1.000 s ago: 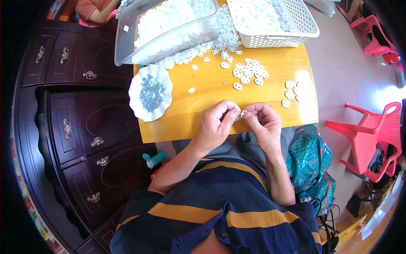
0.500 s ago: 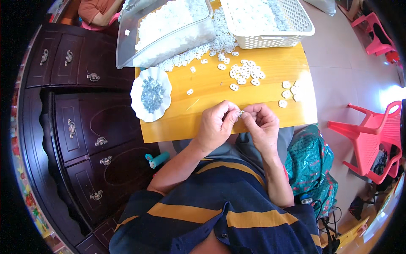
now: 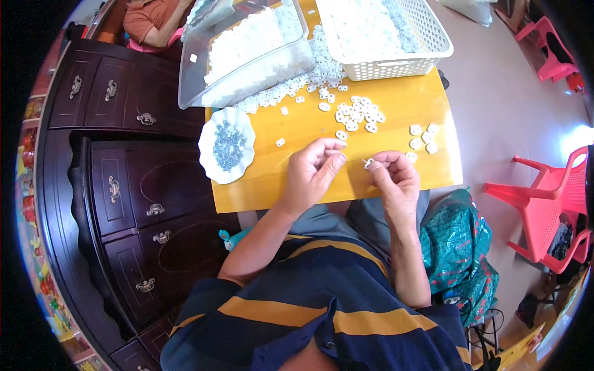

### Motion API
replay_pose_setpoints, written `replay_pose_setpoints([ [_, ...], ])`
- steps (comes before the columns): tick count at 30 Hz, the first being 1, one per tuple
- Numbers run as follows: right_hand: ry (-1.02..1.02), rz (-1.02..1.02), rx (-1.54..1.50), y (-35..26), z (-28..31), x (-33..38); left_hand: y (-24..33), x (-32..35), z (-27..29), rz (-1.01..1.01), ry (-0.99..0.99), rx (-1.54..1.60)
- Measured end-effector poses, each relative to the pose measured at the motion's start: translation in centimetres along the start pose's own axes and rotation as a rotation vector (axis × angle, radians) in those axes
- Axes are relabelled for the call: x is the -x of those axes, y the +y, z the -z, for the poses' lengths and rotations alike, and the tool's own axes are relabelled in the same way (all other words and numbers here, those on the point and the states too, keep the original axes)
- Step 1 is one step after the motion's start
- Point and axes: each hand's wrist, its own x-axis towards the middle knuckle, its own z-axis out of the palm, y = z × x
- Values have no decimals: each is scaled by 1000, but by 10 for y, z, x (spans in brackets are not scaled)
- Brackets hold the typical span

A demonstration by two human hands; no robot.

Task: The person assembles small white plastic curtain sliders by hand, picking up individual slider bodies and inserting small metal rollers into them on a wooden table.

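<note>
Between the thumb and fingers of my right hand [image 3: 396, 176] is a small white plastic piece [image 3: 369, 164], with a thin metal-looking pin at its left side. My left hand [image 3: 314, 173] is just to the left, its thumb a little apart from the curled fingers and nothing visible in them. Beyond the hands lies a heap of white two-holed pieces [image 3: 359, 114]. A smaller group of white pieces [image 3: 424, 137] lies on the right of the table. On the left stands a white scalloped dish [image 3: 207, 133] holding many small grey metal parts [image 3: 229, 145].
At the back of the yellow table [image 3: 260, 191] are a clear plastic bin [image 3: 195, 80] and a white perforated basket [image 3: 433, 40], both full of white pieces. Dark drawers [image 3: 148, 179] stand left; a green bag [image 3: 458, 247] and pink chair [image 3: 544, 204] right. Another person's arm [image 3: 161, 28] shows far left.
My hands were together at the small white piece and have parted. My right hand has drawn slightly right with the piece, and my left hand has let go of it.
</note>
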Motion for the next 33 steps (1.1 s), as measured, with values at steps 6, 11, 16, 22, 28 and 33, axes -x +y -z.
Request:
replay_pose_setpoints([
  [6, 51, 65, 6, -11, 6, -2, -7, -24, 5, -305, 76, -705],
  [11, 64, 40, -6, -13, 7, -3, -15, -24, 0, -423, 105, -848],
  [16, 55, 38, -5, -14, 7, -2, -22, -14, -1, -467, 160, -826],
  [22, 35, 32, -7, -14, 8, -1, -20, -4, -3, -265, 140, -396],
  [28, 79, 51, -85, -7, 11, -4, 2, 21, -35, -83, 44, -132],
  [33, 136, -10, -323, -7, 9, -6, 11, 32, -66, -261, -79, -224],
])
